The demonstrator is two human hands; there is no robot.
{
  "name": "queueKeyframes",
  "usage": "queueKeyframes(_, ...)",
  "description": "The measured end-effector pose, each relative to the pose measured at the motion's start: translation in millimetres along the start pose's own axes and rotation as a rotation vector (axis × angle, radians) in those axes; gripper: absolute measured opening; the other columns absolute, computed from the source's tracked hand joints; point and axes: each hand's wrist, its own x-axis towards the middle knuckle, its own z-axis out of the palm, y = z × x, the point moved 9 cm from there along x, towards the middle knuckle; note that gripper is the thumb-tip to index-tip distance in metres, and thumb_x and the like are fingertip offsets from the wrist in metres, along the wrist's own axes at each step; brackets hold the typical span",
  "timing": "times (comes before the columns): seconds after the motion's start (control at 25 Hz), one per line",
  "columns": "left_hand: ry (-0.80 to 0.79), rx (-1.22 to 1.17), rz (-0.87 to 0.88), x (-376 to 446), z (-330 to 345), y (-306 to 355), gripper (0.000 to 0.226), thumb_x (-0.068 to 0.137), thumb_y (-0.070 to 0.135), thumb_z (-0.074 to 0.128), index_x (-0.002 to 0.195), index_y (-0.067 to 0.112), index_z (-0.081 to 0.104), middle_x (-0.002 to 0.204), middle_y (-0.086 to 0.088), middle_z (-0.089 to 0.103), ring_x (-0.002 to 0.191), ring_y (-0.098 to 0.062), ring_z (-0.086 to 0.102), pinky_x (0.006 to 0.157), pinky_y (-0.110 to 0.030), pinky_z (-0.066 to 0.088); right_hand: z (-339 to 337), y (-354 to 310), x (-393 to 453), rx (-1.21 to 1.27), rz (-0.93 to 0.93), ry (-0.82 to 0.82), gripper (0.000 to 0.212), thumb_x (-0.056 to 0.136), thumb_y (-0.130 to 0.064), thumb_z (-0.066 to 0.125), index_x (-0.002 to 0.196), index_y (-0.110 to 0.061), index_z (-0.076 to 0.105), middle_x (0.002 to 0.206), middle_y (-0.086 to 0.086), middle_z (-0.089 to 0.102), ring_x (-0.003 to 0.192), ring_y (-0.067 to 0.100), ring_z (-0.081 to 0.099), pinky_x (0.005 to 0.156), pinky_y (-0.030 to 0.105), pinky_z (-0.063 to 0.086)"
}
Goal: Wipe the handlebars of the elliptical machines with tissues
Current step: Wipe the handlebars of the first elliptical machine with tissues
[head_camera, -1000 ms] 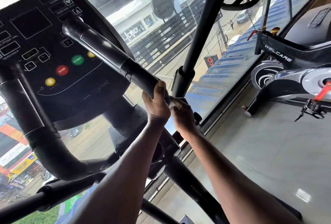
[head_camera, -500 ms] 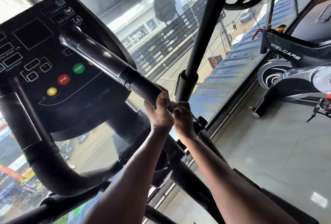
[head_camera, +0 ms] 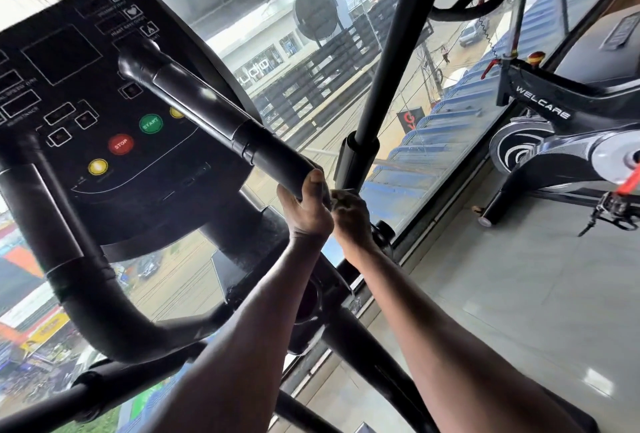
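Head camera, looking forward and down: a black elliptical handlebar slants from upper left, in front of the console, down to the middle of the picture, where both hands meet on it. Left hand wraps the bar from below, thumb pressed along its near side, fingers curled round it. Right hand sits touching the left one, just lower on the same bar, fingers curled; a small pale scrap at its fingertips is probably the tissue, though too little shows to be sure. By the look of it, wiping this bar is under way at its lower stretch. Next would likely be a slide of the tissue along the bar while the other hand steadies it, then the thicker curved handlebar at lower left. Behind sit the console with its red stop button and green start button, an upright black pole, a window, and an exercise bike at right.
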Motion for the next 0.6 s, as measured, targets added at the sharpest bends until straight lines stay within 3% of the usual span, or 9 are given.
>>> queueKeyframes(0.08, 0.040, 0.049, -0.057, -1.2, -7.8, -10.5, 0.017, 0.063, 0.051, 0.050, 0.061, 0.048, 0.067, 0.052, 0.024, 0.057, 0.055, 0.008, 0.051, 0.063, -0.020, 0.041, 2.0, -6.7, -13.8, -0.027, -0.035, -0.003, 0.048, 0.091, 0.004, 0.046, 0.057, -0.028, 0.056, 0.073, -0.005, 0.053, 0.062, 0.002, 0.049, 0.055, 0.018, 0.038)
queueKeyframes(0.16, 0.044, 0.095, -0.118, -0.3, -15.9, -17.0, 0.028, 0.062, 0.053, 0.052, 0.066, 0.027, 0.061, 0.058, 0.016, 0.055, 0.058, 0.004, 0.050, 0.064, -0.023, 0.043, 6.4, -20.3, -24.6, -0.102, -0.028, -0.077, 0.038, 0.091, -0.002, 0.048, 0.059, -0.019, 0.059, 0.060, 0.000, 0.053, 0.049, 0.006, 0.044, 0.045, 0.021, 0.032)
queueKeyframes(0.24, 0.011, 0.222, -0.159, 2.5, -19.5, -22.1, 0.046, 0.065, 0.058, 0.052, 0.078, 0.013, 0.056, 0.071, 0.000, 0.053, 0.069, -0.009, 0.051, 0.072, -0.032, 0.049, 0.2, -53.6, -37.9, -0.104, -0.088, -0.084, 0.027, 0.086, -0.011, 0.049, 0.064, -0.017, 0.063, 0.066, 0.006, 0.059, 0.056, 0.012, 0.049, 0.047, 0.021, 0.035)
queueKeyframes(0.36, -0.065, 0.275, -0.225, -1.2, -20.9, -36.8, 0.032, 0.073, 0.058, 0.056, 0.078, 0.027, 0.049, 0.079, -0.011, 0.048, 0.076, -0.023, 0.047, 0.076, -0.058, 0.046, -13.4, -110.0, -73.2, -0.089, -0.273, -0.029, 0.019, 0.080, -0.020, 0.048, 0.075, -0.023, 0.066, 0.082, 0.009, 0.061, 0.070, 0.016, 0.058, 0.057, 0.023, 0.044)
queueKeyframes(0.48, -0.026, 0.102, -0.333, -16.9, -17.2, -9.6, 0.032, 0.069, 0.050, 0.065, 0.085, 0.025, 0.051, 0.077, -0.003, 0.054, 0.072, -0.017, 0.052, 0.070, -0.045, 0.047, -19.2, -129.2, -93.7, -0.295, -0.332, -0.051, 0.022, 0.087, -0.026, 0.049, 0.081, -0.018, 0.068, 0.075, 0.002, 0.062, 0.070, 0.019, 0.060, 0.060, 0.031, 0.045)
queueKeyframes(0.6, 0.044, -0.148, -0.486, -18.5, -12.8, 20.3, 0.031, 0.063, 0.045, 0.070, 0.074, 0.020, 0.054, 0.058, 0.006, 0.053, 0.060, -0.016, 0.049, 0.063, -0.035, 0.038, -14.4, -157.0, -91.4, -0.279, -0.273, -0.087, 0.023, 0.087, -0.014, 0.048, 0.083, -0.016, 0.071, 0.071, 0.005, 0.067, 0.067, 0.021, 0.062, 0.063, 0.033, 0.048)
